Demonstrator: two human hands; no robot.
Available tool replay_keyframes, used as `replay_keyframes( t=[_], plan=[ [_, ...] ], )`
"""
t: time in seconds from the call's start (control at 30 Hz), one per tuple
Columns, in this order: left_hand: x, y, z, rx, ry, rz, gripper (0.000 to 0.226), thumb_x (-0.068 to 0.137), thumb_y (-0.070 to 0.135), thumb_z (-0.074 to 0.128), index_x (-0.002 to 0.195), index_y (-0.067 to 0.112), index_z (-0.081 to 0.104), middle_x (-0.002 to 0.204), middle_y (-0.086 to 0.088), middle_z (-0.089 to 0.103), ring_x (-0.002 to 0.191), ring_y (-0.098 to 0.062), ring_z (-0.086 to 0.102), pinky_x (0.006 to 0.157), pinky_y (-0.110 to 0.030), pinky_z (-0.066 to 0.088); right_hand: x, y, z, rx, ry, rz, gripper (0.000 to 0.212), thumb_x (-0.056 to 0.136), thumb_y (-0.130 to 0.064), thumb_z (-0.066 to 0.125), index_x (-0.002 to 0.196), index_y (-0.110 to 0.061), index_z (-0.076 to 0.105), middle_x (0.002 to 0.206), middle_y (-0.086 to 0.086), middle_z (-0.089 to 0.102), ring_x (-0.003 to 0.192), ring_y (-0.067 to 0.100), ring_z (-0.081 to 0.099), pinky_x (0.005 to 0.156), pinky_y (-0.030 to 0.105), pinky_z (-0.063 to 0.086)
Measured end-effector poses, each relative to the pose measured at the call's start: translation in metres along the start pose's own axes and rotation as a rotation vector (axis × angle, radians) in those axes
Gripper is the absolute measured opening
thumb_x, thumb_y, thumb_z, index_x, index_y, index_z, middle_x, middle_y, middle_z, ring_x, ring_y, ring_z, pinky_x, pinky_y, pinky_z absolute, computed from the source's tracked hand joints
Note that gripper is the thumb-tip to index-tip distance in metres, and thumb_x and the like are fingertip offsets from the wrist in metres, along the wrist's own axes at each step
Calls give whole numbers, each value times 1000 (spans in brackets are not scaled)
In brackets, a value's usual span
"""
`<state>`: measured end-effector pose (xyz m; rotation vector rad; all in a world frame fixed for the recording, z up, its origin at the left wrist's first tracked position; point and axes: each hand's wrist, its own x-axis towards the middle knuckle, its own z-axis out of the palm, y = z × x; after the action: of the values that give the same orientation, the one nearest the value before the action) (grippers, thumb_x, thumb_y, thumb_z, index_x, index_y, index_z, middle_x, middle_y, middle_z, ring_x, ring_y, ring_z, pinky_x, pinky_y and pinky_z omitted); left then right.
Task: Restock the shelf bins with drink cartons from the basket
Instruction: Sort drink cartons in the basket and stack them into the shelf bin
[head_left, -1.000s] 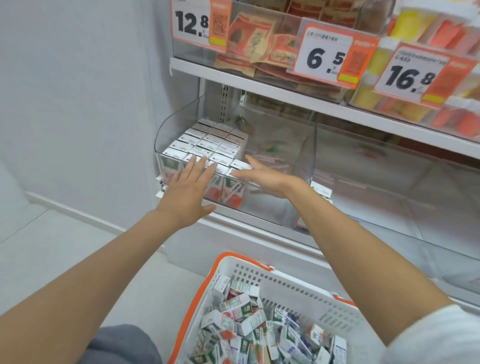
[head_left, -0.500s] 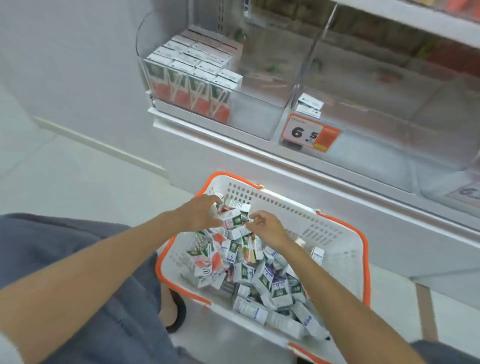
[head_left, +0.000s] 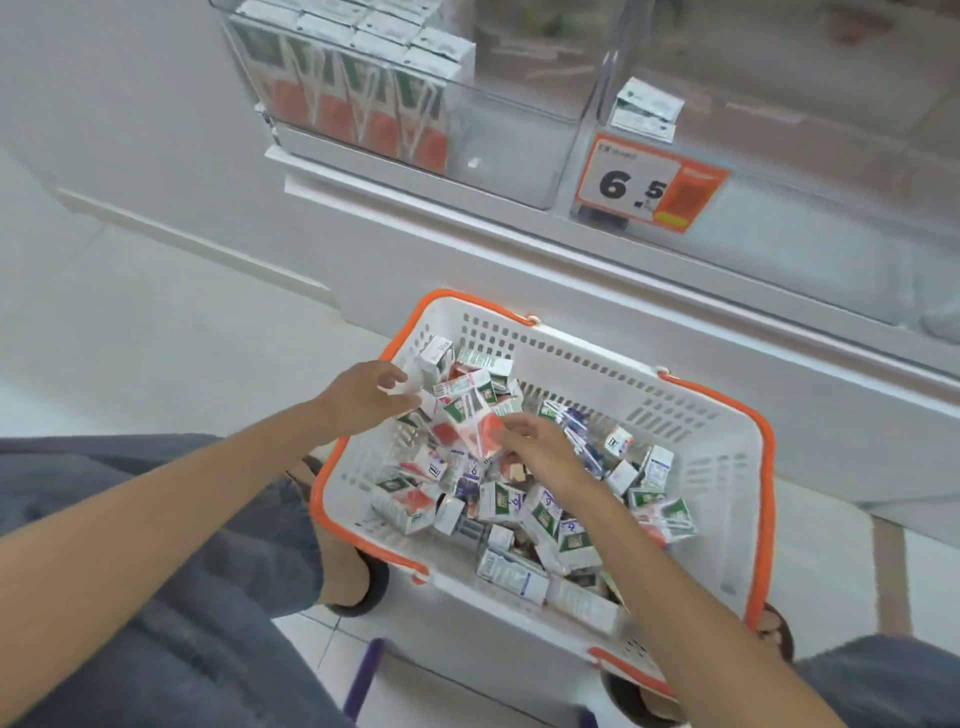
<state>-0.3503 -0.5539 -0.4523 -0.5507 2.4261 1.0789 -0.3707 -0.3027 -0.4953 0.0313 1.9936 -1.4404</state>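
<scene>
An orange price tag reading 6.5 is hanging well above the grip, off to its right. Grey trousers are filling the space below and left of it, where a dark sandal is resting on pale floor tiles.

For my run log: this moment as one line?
stage: picking | right hand: pinches red-and-green drink carton | left hand: among loose cartons, grip unclear | white orange-rimmed plastic basket: well stocked

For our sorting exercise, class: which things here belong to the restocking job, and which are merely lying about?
Job: basket; loose cartons in it; green-and-red carton pinched by the right hand; left hand beside it; shelf bin holding upright cartons.
Lying about: 6.5 price tag; dark sandal.
</scene>
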Motion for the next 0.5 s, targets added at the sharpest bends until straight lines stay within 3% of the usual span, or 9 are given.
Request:
replay_keyframes(
  t=[0.1,0.17,0.23,0.3,0.33,0.4,0.5],
  plan=[
    [-7,15,1,-479,-264,-144,78,73,51,76,135,17,43,130,1,54,115,-19,58,96,-35,50,-1,-31,0,147,-82,-69,32,86,-28,72,115,-16,66,109,2,71,91,19,71,81,30,58],
    [-11,20,-1,-636,-385,-99,67,76,39,76,132,11,51,121,-4,67,109,-21,65,95,-35,52,3,-46,11,186,-173,-89,30,87,-25,71,115,-16,66,104,-2,73,90,18,72,74,24,57],
    [-12,22,-7,-662,-269,-44,47,81,18,76,124,8,60,111,-9,71,105,-25,68,87,-33,57,8,-51,21,134,-184,-110,27,91,-32,66,115,-21,67,110,-4,72,98,17,70,82,26,56],
    [-9,19,-15,-628,-40,-49,42,77,7,78,116,4,62,109,-13,70,103,-29,68,78,-32,59,17,-49,25,54,-110,-124,21,94,-36,61,113,-28,65,126,-2,64,110,16,63,92,28,50],
    [-7,16,-19,-631,40,-62,44,75,5,80,115,4,61,108,-14,69,101,-29,68,79,-35,59,23,-47,26,-11,-78,-129,20,94,-35,61,113,-31,62,131,-3,60,113,15,60,89,23,48],
    [-4,10,-24,-657,106,-79,42,73,5,81,111,4,62,107,-17,68,100,-32,68,85,-45,58,39,-41,31,-196,-68,-120,30,92,-31,65,120,-32,56,135,-5,55,117,13,55,80,15,45],
    [-1,5,-27,-591,136,-75,32,71,8,83,99,8,68,101,-17,71,91,-31,69,86,-49,57,66,-27,51,-335,-107,-101,58,88,-26,70,141,-22,45,143,-5,48,124,12,47,97,24,44]
  ],
)
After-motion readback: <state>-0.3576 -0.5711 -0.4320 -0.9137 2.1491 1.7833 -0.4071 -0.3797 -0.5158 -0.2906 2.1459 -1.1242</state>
